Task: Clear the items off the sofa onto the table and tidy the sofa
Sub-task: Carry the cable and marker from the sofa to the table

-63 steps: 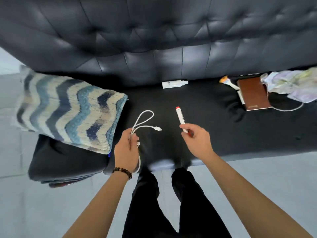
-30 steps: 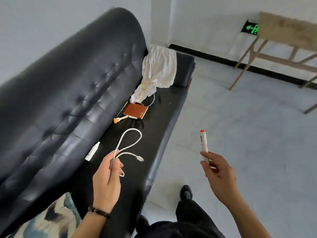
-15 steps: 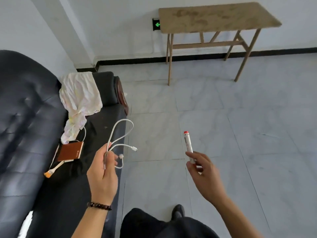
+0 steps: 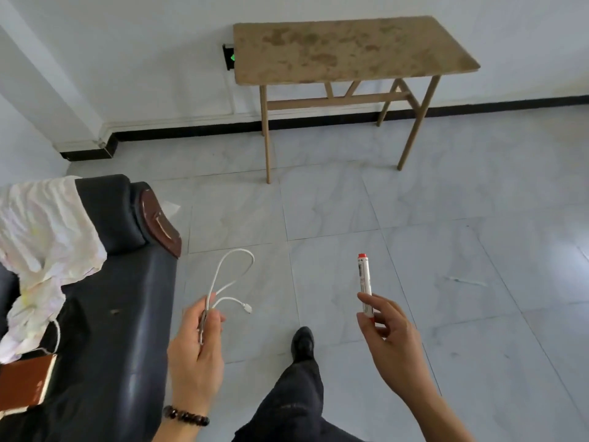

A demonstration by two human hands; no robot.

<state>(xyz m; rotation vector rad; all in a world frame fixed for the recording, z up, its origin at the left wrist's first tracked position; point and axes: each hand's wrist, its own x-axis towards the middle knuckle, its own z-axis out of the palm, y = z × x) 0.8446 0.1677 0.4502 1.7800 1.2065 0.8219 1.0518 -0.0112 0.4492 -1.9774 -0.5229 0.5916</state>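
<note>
My left hand (image 4: 196, 355) grips a looped white cable (image 4: 231, 277), held up over the floor beside the sofa's end. In my right hand (image 4: 387, 341) a white marker with a red cap (image 4: 364, 282) stands upright. The black leather sofa (image 4: 121, 330) fills the lower left. On it lie a crumpled white cloth (image 4: 41, 240) draped over the armrest and a brown notebook (image 4: 24, 382) at the left edge. A wooden table (image 4: 347, 47) stands against the far wall, its top bare.
Pale tiled floor (image 4: 446, 250) stretches between me and the table. The sofa's wooden armrest cap (image 4: 159, 220) juts out at the left. My leg and black shoe (image 4: 302, 341) are stepping forward. A small green-lit sign (image 4: 230, 57) sits on the wall beside the table.
My view has swung from the sofa seat round to the table, which is now nearer and centred. Both hands keep holding the cable and the marker.
</note>
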